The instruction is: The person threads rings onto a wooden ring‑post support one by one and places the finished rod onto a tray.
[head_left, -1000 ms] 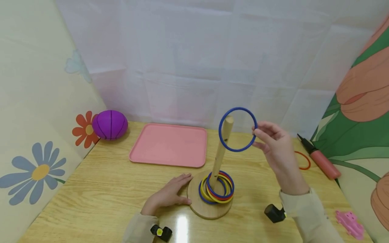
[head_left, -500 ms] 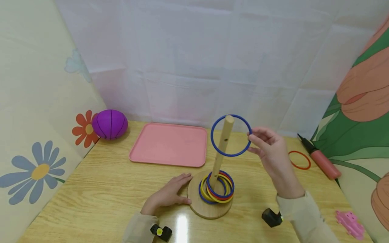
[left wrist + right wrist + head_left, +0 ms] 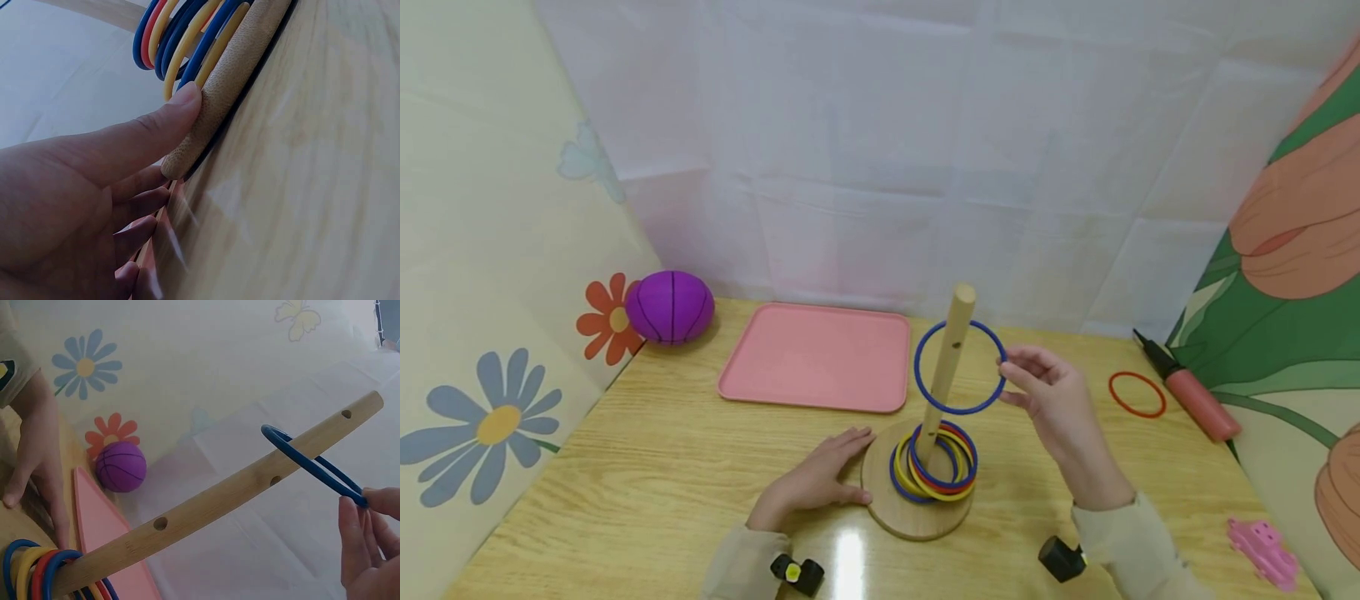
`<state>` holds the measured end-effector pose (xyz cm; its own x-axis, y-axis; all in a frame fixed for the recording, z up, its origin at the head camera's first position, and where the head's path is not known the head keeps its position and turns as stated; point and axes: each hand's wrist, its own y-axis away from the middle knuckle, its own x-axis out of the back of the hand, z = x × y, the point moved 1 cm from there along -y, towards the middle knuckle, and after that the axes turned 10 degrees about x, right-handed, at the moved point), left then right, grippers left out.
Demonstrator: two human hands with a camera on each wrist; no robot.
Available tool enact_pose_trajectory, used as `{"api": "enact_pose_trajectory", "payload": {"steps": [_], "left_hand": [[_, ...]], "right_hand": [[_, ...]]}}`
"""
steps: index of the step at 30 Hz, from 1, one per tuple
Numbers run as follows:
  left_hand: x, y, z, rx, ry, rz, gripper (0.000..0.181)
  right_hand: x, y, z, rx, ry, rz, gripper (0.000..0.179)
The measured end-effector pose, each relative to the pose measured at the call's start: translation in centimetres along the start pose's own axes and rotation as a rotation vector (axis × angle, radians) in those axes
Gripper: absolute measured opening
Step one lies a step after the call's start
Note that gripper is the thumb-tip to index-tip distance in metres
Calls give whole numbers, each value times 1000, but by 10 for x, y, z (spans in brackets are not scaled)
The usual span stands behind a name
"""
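Note:
My right hand (image 3: 1052, 404) pinches the edge of a blue ring (image 3: 964, 412) between thumb and fingers. In the right wrist view the ring (image 3: 325, 476) encircles the wooden post (image 3: 206, 503), partway below its top. The post rises from a round wooden base (image 3: 917, 527). Around its foot lie several blue, yellow and red rings (image 3: 976, 463), loosely stacked. My left hand (image 3: 814, 479) lies beside the base with fingers outstretched. Its thumb (image 3: 186, 100) presses the base's rim, and the fingertips reach along that edge at the tabletop.
A pink tray (image 3: 816, 358) lies behind the base, with a purple ball (image 3: 672, 307) left of it. To the right are a loose red ring (image 3: 1138, 414), a pink-and-black hand pump (image 3: 1198, 400) and a pink toy (image 3: 1264, 552). A white sheet (image 3: 880, 167) hangs behind the table.
My right hand has moved left and down with the blue ring; the post's top now stands above the ring. The left hand and the base have kept their place.

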<state>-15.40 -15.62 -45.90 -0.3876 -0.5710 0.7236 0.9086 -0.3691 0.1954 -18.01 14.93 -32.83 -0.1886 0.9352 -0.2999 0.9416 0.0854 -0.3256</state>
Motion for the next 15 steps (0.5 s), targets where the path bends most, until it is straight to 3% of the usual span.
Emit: {"api": "enact_pose_trajectory", "payload": {"steps": [4,9,15], "left_hand": [[0,0,0,0,2,1,90],[0,0,0,-7,-3,1,90],[-1,0,-1,-5,-11,5,90]], "right_hand": [[1,5,12,-41,22,2,14],[-3,11,18,-158,91,64,29],[2,17,31,-209,102,65,34]]}}
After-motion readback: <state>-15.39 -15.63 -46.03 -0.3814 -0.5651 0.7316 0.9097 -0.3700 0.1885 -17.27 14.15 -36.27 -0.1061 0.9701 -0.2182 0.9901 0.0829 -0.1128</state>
